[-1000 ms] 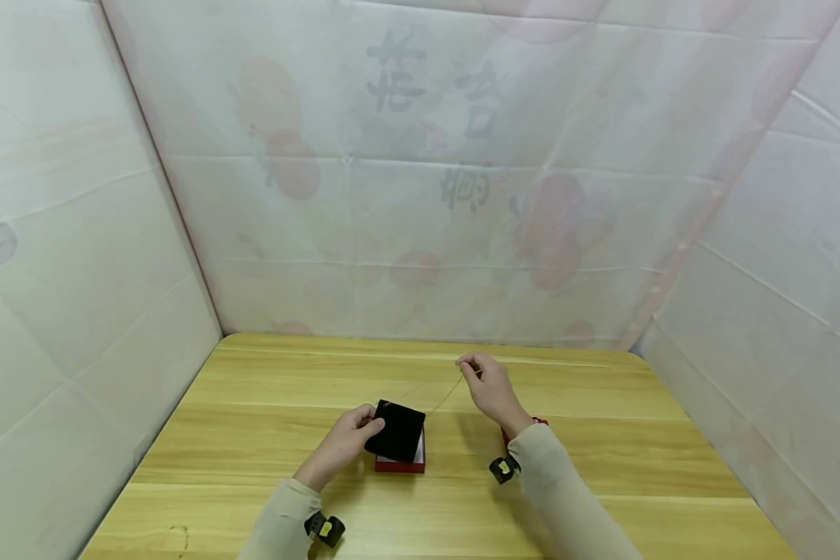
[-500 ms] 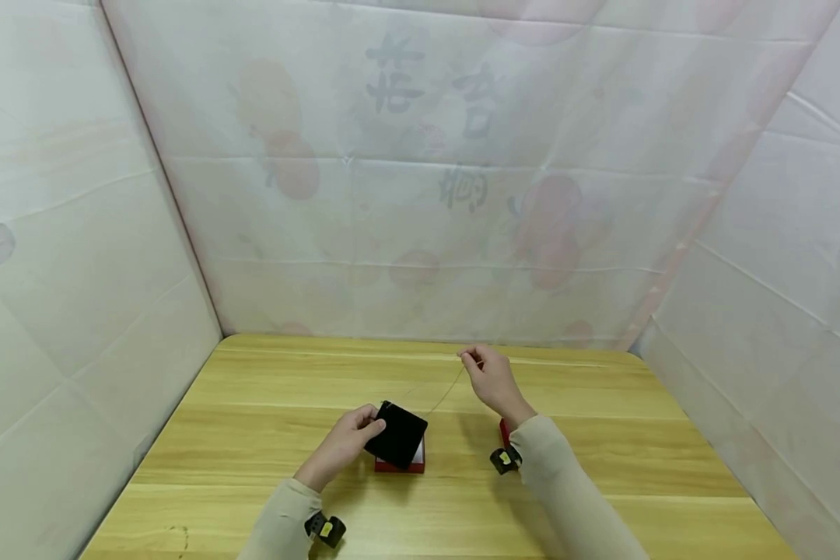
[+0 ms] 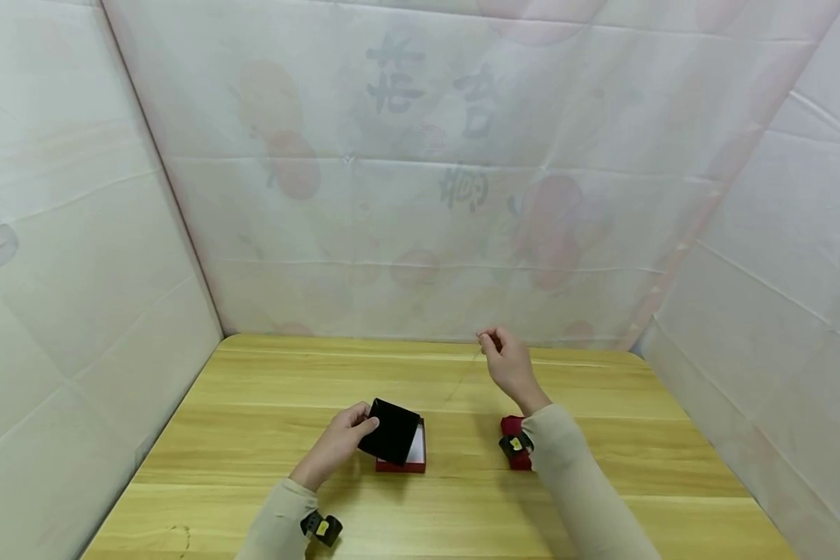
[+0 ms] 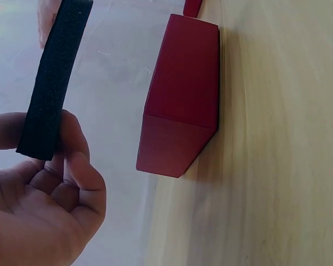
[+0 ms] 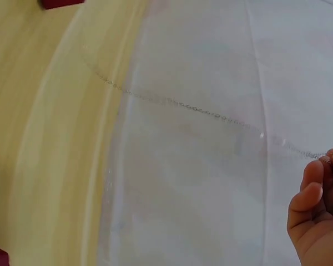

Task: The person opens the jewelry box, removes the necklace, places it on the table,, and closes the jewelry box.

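My left hand pinches a square black jewelry-box pad by its left side, thumb on top. Seen edge-on in the left wrist view, the pad is thick and clear of the red box. Just beneath it on the table, that open red box shows a white inside, partly covered by the pad. Farther right and higher, my right hand pinches one end of a fine chain necklace. The right wrist view shows the chain stretching away from the fingertips; its far end blurs out.
A second red box part lies on the wooden table beneath my right wrist, which partly hides it. White printed cloth walls stand behind the table and along both sides.
My right hand has moved up and to the right. The chain, which ran to the black pad before, now hangs apart from it. My left hand and the pad have shifted slightly left.
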`<action>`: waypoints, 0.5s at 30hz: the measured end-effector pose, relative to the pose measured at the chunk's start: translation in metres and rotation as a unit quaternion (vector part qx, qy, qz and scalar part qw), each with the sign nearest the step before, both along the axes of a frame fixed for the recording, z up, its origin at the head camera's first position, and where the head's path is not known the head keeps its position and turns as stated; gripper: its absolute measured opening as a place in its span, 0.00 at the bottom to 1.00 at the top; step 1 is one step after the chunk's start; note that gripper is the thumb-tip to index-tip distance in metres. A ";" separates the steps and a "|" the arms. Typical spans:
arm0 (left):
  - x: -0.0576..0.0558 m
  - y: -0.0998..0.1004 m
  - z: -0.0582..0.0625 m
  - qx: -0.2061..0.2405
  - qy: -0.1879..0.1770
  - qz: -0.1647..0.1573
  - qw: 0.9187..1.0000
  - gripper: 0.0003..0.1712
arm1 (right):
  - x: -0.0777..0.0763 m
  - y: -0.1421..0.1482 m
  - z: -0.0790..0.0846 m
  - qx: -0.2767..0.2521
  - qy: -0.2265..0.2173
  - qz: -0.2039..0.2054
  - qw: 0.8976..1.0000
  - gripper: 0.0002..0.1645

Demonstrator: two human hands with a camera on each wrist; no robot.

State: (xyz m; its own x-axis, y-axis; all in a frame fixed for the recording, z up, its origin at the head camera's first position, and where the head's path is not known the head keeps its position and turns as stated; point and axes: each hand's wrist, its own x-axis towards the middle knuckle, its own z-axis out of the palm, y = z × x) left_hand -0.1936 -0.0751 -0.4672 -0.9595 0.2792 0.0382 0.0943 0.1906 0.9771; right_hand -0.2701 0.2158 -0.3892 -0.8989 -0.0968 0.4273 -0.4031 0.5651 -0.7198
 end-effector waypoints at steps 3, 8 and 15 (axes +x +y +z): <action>0.000 -0.001 0.000 0.000 0.001 -0.005 1.000 0.12 | -0.001 0.007 0.005 -0.001 -0.010 -0.008 1.000 0.16; 0.001 -0.003 -0.003 -0.003 0.002 -0.011 1.000 0.13 | -0.002 0.018 0.011 -0.008 -0.010 -0.022 1.000 0.17; -0.001 -0.005 -0.004 -0.007 -0.001 -0.009 1.000 0.13 | -0.007 0.025 0.010 0.004 0.009 -0.020 1.000 0.15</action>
